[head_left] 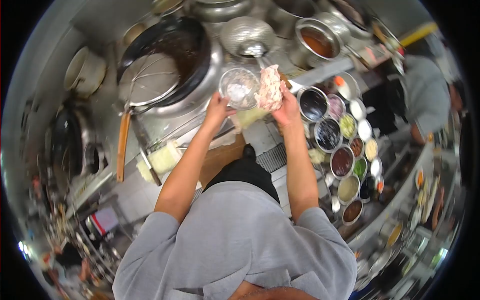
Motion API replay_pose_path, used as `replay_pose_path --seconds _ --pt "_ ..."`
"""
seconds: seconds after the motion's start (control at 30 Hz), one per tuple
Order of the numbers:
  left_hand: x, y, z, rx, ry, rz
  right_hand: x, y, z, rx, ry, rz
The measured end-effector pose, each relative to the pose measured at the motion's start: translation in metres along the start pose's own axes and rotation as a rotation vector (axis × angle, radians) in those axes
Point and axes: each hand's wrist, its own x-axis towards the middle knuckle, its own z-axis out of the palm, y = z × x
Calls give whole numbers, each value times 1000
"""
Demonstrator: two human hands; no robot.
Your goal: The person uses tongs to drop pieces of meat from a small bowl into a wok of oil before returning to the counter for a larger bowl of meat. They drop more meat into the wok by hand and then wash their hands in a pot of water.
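My left hand (217,111) grips the rim of a small clear bowl (226,82), its fingers closed on the near left side. Some whitish residue shows at the bottom of the bowl. To the right of it, my right hand (288,111) is closed around a lump of pale pink raw meat (270,89), which stands up from the palm and overlaps the bowl's right edge. Just beyond both hands, a metal ladle (253,48) rests over a perforated strainer (245,31).
At left sits a large wok (192,37) of dark liquid, with a wooden-handled mesh skimmer (150,80) across it. A pot of brown liquid (318,42) stands far right. Several seasoning tubs (341,161) line the right side, where another person (425,92) stands.
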Motion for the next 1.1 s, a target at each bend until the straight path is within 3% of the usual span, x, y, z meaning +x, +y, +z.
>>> replay_pose_path --seconds 0.13,0.27,0.3,0.43,0.57,0.77,0.87,0.97,1.1 --pt "-53 -17 18 -42 -233 -91 -108 -2 19 -8 146 -186" --pt "-109 -68 43 101 -434 -128 -207 7 8 20 263 -287" --pt "-129 -75 52 133 -485 -178 -233 12 0 49 196 -315" --pt "-196 -130 83 328 -789 -376 -338 25 -22 148 285 -552" --pt "-257 -177 116 578 -967 -506 -451 40 -16 211 374 -714" --pt "-370 -240 215 948 -1477 -531 -629 52 -4 164 546 -997" --pt "-456 -245 271 931 -1640 -594 -705 50 21 144 624 -1094" --pt "-522 -251 320 820 -1647 -676 -779 56 49 140 574 -1225" --pt "-576 -256 393 757 -1771 -610 -871 88 76 89 596 -1443"
